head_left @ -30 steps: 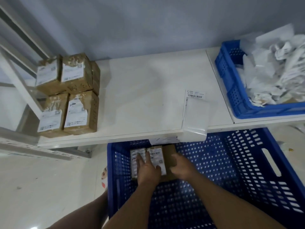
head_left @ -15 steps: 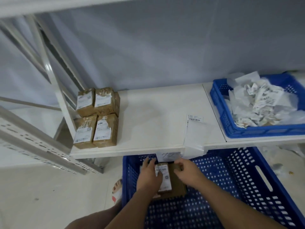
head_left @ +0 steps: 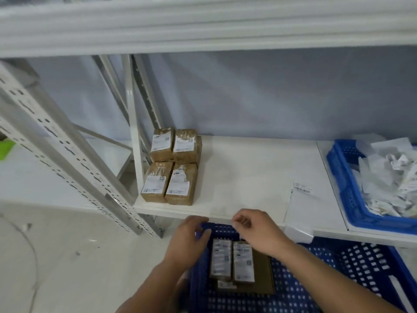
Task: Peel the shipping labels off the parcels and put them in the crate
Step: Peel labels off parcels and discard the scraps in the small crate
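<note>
Two brown parcels (head_left: 232, 262) with white shipping labels lie side by side on a flat brown box in the big blue crate (head_left: 352, 265) on the floor. My left hand (head_left: 188, 241) hovers over the crate's far left rim, fingers loosely curled and holding nothing. To its right, my right hand (head_left: 255, 229) is raised just above the parcels near the shelf edge, fingers bent, with nothing visible in them. Several more labelled parcels (head_left: 171, 166) are stacked at the left end of the white shelf (head_left: 248, 172).
A smaller blue crate (head_left: 340, 177) heaped with peeled labels (head_left: 388, 177) sits on the shelf at right. A clear sleeve with a barcode label (head_left: 301, 193) lies near the shelf's front edge. Perforated metal uprights (head_left: 67, 154) stand at left, and an upper shelf beam (head_left: 203, 26) runs overhead.
Both hands have let go of the parcels in the floor crate and risen toward the shelf edge. The view has tilted up, showing the upper shelf beam.
</note>
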